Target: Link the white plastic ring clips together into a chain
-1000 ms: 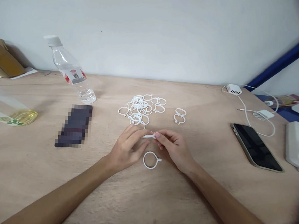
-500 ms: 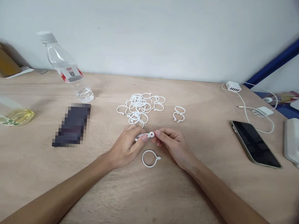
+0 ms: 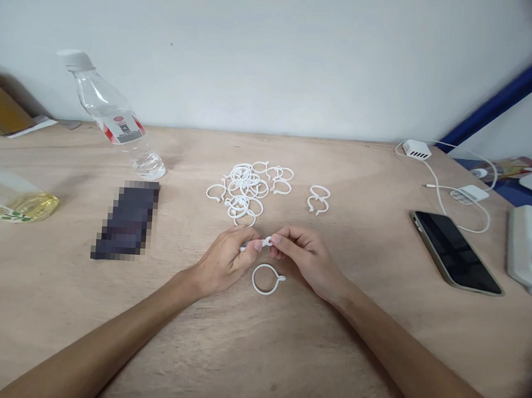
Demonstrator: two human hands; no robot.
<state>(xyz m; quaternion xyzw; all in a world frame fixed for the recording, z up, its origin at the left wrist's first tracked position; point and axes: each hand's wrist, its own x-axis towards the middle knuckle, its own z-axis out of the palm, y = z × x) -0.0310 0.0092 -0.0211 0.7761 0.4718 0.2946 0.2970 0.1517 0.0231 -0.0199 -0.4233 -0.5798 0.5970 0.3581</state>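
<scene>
Between my two hands is a white plastic curtain ring [image 3: 266, 242], seen nearly edge-on. My left hand [image 3: 229, 257] is closed round its band, thumb on top, hiding most of the loop. With thumb and fingertips, my right hand [image 3: 305, 252] pinches the ring's small eyelet end. Just below the hands, a second curtain ring [image 3: 253, 279] lies flat, its closed tab pointing right. Beyond the hands is a loose pile of curtain rings [image 3: 247, 189], several of them overlapping. A pair of open curtain rings [image 3: 319, 200] lies to the right of the pile.
At the left are a clear water bottle [image 3: 111, 117], a dark pixelated object [image 3: 127, 220] and a container with yellow liquid [image 3: 35, 208]. A phone [image 3: 456, 252], a white charger with cables [image 3: 417, 150] and a white box [image 3: 531, 248] are at the right. A wall backs the wooden table [image 3: 185, 344].
My right thumb has moved slightly left, over the eyelet end of the held ring, covering more of it. The whole view has shifted a little; the other rings stay in place.
</scene>
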